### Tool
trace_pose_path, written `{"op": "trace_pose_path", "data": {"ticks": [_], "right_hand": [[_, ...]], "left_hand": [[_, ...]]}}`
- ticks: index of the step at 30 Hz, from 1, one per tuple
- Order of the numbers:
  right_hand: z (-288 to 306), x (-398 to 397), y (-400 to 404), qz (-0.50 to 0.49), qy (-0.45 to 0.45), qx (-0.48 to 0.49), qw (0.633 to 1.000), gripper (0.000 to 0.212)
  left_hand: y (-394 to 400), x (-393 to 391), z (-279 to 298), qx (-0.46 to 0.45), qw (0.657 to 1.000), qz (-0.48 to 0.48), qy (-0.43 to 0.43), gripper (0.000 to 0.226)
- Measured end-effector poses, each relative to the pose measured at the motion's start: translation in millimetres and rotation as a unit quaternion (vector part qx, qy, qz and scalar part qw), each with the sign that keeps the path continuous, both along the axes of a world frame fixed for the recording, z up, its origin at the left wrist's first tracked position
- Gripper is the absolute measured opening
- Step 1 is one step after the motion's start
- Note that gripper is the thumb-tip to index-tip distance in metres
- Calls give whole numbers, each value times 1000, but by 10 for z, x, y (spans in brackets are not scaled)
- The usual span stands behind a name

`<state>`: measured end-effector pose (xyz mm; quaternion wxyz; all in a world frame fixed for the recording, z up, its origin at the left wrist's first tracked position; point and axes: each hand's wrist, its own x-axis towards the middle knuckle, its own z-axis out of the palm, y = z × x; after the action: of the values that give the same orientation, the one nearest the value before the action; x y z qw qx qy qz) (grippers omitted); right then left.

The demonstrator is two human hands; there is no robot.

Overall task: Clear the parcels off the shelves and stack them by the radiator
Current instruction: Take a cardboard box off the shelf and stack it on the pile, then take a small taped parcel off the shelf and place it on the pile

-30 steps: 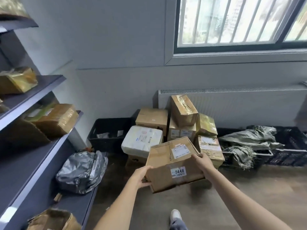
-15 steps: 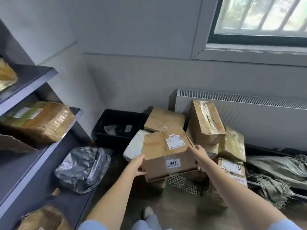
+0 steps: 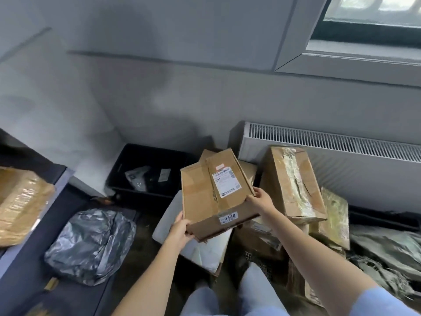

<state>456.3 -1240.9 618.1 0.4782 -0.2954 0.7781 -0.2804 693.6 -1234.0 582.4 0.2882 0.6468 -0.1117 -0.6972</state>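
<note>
Below the middle of the head view, both hands carry a flat cardboard box point(image 3: 216, 192) with a white shipping label on top and a "0448" sticker on its near side. The left hand point(image 3: 181, 231) grips the near left corner, fingers curled under the bottom edge and thumb on top; the right hand point(image 3: 262, 200) pinches the right edge, thumb above and fingers beneath. Holding it by opposite sides keeps the box level and lets it be lowered flat, which suits stacking. It hangs tilted slightly toward the camera, just over a white parcel point(image 3: 173, 224) and the other boxes on the floor.

Right of the carried box, a tall taped carton point(image 3: 293, 185) leans against the radiator point(image 3: 341, 160), with a smaller taped parcel point(image 3: 335, 220) beside it, so the pile sits where the task wants it. Behind the pile, at centre frame, a black crate point(image 3: 127, 169) holds a few packets.

Along the left edge, the shelves point(image 3: 75, 201) still bear a grey plastic-wrapped bundle point(image 3: 91, 245) on the lower level and a taped brown parcel point(image 3: 20, 204) above it, so more trips seem needed after this box is set down.
</note>
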Motion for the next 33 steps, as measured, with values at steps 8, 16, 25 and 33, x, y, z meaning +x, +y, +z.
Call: {"op": "trace_pose_path", "data": {"ticks": [8, 16, 25, 33], "right_hand": [[-432, -497, -1178, 171, 43, 67, 982, 41], [-793, -1099, -1719, 212, 97, 119, 965, 29], [-871, -927, -1447, 247, 57, 170, 952, 32], [-350, 301, -1283, 421, 67, 134, 895, 16]], "left_hand": [[-194, -868, -434, 31, 985, 164, -48, 63], [-675, -1886, -657, 104, 984, 147, -9, 69], [-894, -1891, -409, 80, 996, -47, -21, 55], [-306, -422, 102, 68, 982, -55, -168, 53]]}}
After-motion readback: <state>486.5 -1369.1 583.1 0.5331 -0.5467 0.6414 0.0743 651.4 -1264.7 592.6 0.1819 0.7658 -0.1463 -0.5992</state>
